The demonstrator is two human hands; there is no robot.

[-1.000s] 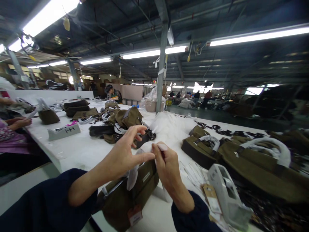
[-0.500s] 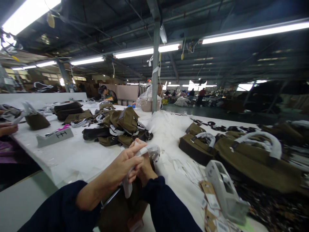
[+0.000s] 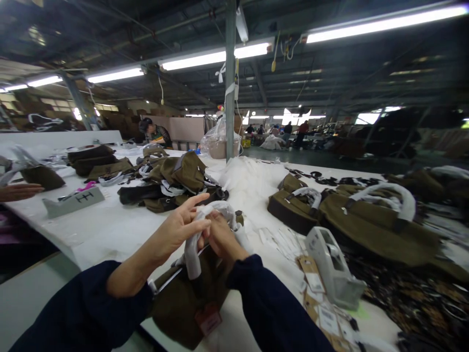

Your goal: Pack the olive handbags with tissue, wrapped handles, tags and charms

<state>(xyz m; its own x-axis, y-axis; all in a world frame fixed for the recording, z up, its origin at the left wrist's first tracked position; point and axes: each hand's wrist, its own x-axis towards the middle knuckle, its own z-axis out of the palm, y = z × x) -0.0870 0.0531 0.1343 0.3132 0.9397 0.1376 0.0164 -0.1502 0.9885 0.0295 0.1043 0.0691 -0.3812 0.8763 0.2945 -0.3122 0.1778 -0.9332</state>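
An olive-green handbag [image 3: 179, 308] stands at the table's near edge below my hands, with a red tag [image 3: 208, 319] on its side. Its arched handle [image 3: 192, 259] is wrapped in white film. My left hand [image 3: 185, 222] is around the handle from the left, index finger stretched out and thumb across the wrapping. Under the arch, my right hand [image 3: 222, 237] has its fingers curled close against the handle; what they pinch is hidden. A metal zipper edge [image 3: 170, 279] shows along the bag's top.
A heap of olive bags [image 3: 186, 176] lies ahead. Larger bags [image 3: 373, 225] are on the right, near a grey tape dispenser [image 3: 335, 269] and cardboard tags [image 3: 311, 271]. Another dispenser [image 3: 75, 201] stands left, near a co-worker's hand [image 3: 22, 192]. A post [image 3: 230, 88] rises behind white sheeting [image 3: 242, 181].
My view has shifted slightly, showing more of the handbag and its red tag. My left index finger has lifted away from the handle, while the right hand stays beneath it.
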